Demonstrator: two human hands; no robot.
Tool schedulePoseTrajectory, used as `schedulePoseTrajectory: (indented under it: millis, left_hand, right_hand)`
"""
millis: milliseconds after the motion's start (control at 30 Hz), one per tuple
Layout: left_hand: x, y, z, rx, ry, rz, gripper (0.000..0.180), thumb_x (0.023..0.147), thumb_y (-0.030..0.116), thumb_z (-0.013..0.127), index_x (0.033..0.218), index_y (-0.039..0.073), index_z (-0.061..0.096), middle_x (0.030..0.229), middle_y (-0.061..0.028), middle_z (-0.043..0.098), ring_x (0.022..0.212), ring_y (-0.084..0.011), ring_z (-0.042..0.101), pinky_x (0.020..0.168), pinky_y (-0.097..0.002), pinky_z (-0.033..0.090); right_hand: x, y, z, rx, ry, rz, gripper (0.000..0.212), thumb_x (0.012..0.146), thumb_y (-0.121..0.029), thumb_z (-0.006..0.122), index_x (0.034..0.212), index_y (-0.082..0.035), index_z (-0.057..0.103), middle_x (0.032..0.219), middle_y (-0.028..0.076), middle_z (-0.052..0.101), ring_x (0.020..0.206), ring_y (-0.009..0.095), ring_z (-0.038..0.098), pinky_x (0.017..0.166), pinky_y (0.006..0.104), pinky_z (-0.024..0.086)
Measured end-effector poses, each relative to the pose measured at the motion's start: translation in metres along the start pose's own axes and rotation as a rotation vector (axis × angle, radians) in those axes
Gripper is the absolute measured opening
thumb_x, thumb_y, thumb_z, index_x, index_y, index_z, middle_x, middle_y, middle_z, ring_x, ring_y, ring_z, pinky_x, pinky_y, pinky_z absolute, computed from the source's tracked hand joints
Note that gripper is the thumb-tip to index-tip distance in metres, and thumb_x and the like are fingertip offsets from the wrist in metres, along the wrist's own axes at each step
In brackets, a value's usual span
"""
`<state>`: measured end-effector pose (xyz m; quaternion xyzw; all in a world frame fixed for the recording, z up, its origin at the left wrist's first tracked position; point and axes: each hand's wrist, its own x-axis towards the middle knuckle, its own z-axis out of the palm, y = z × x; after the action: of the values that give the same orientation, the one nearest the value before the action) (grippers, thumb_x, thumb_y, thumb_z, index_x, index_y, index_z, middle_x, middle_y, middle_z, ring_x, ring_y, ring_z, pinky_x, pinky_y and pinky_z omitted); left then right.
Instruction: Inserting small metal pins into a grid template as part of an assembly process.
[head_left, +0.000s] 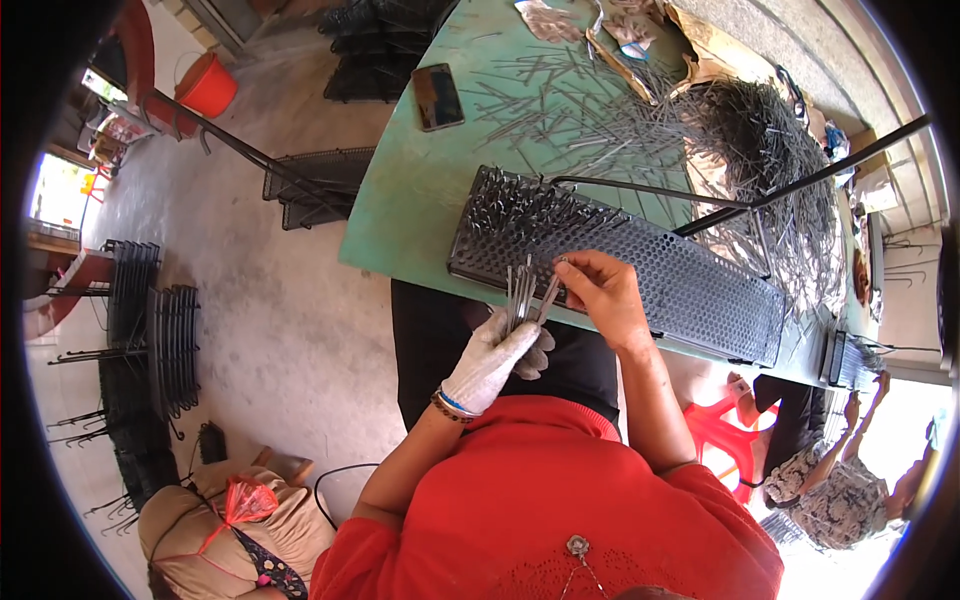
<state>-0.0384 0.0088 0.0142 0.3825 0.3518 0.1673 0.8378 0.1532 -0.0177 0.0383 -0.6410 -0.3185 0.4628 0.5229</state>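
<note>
My left hand [484, 370], in a white knitted glove, is closed round a bundle of thin grey metal strips [520, 292] that point up and away from me. My bare right hand [608, 300] pinches a single metal strip [549, 297] between thumb and fingertips, just right of the bundle. Beyond both hands, a black perforated metal panel [690, 285] lies along the near table edge. Many strips [530, 208] stand crowded in the holes at its left end. From the panel, a bent black rod frame [740, 207] rises toward the right.
Loose strips [570, 105] lie scattered over the green table [400, 190], heaped thickly at the far right [765, 140]. A phone [438, 97] rests at the table's left. Black racks [175, 350] are stacked at left. Another person [835, 495] works beside a red stool [722, 435] at right.
</note>
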Motion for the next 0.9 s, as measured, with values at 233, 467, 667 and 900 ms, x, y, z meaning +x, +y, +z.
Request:
schedulePoseTrajectory:
  millis: [233, 467, 667, 900]
  left_hand:
    - [0.007, -0.001, 0.008, 0.031, -0.013, -0.025, 0.027, 0.101, 0.026, 0.054, 0.117, 0.005, 0.055, 0.088, -0.0043, 0.065, 0.068, -0.008, 0.06, 0.057, -0.0229, 0.05]
    - [0.008, -0.006, 0.007, 0.064, 0.036, -0.025, 0.022, 0.101, 0.023, 0.053, 0.113, 0.005, 0.057, 0.088, -0.0029, 0.064, 0.068, -0.0075, 0.058, 0.055, -0.0224, 0.048]
    - [0.007, -0.009, 0.01, 0.063, 0.035, -0.042, 0.022, 0.101, 0.023, 0.052, 0.113, 0.005, 0.058, 0.087, -0.0017, 0.064, 0.068, -0.007, 0.058, 0.057, -0.022, 0.049]
    - [0.007, -0.009, 0.01, 0.071, 0.048, -0.055, 0.022, 0.101, 0.023, 0.053, 0.113, 0.005, 0.057, 0.088, -0.0023, 0.063, 0.068, -0.0076, 0.058, 0.057, -0.0225, 0.049]
  right_hand:
    - [0.0, 0.0, -0.015, 0.032, 0.041, -0.032, 0.018, 0.092, -0.012, 0.068, 0.102, 0.003, 0.069, 0.077, 0.0, 0.064, 0.062, 0.005, 0.053, 0.056, 0.02, 0.044]
    - [0.012, -0.015, -0.033, 0.09, 0.172, -0.153, 0.018, 0.094, -0.01, 0.065, 0.107, 0.003, 0.066, 0.089, 0.005, 0.07, 0.068, 0.006, 0.056, 0.062, 0.0214, 0.047]
    - [0.029, -0.026, -0.036, -0.276, 0.247, -0.489, 0.017, 0.094, -0.009, 0.065, 0.105, 0.003, 0.066, 0.092, 0.006, 0.07, 0.077, 0.01, 0.061, 0.072, 0.0245, 0.051]
    - [0.038, -0.026, -0.03, -0.383, 0.199, -0.591, 0.013, 0.091, -0.006, 0.066, 0.102, 0.001, 0.067, 0.092, 0.008, 0.069, 0.081, 0.013, 0.063, 0.076, 0.0275, 0.051]
